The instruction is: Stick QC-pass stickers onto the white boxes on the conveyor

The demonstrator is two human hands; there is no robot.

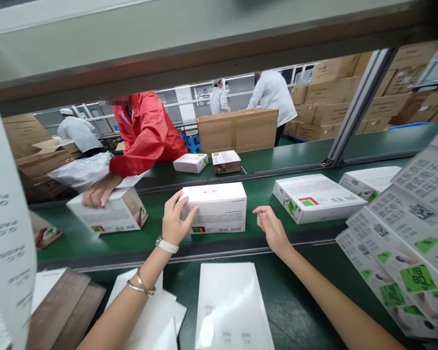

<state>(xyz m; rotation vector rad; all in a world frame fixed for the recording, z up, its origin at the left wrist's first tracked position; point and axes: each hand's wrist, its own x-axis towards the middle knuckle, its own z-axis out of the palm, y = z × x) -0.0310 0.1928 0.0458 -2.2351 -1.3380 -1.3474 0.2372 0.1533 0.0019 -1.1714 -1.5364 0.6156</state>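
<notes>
A white box (pixel 219 208) with printed text and a barcode stands on the green conveyor in the middle. My left hand (pixel 176 218) touches its left end, thumb and fingers apart, with nothing gripped. To the right of the box, apart from it, my right hand (pixel 270 226) has its fingers curled and pinched together; whether something small is between them is hidden. Below, white sheets with small printed marks (pixel 229 301) lie on the dark green table. Another white box (pixel 317 197) lies flat on the conveyor at the right.
Across the conveyor, a person in red (pixel 146 131) rests a hand on a white box (pixel 118 211). Stacked printed cartons (pixel 405 262) rise at the right. A label strip (pixel 7 209) hangs at the left. A metal post (pixel 363 104) stands behind the conveyor.
</notes>
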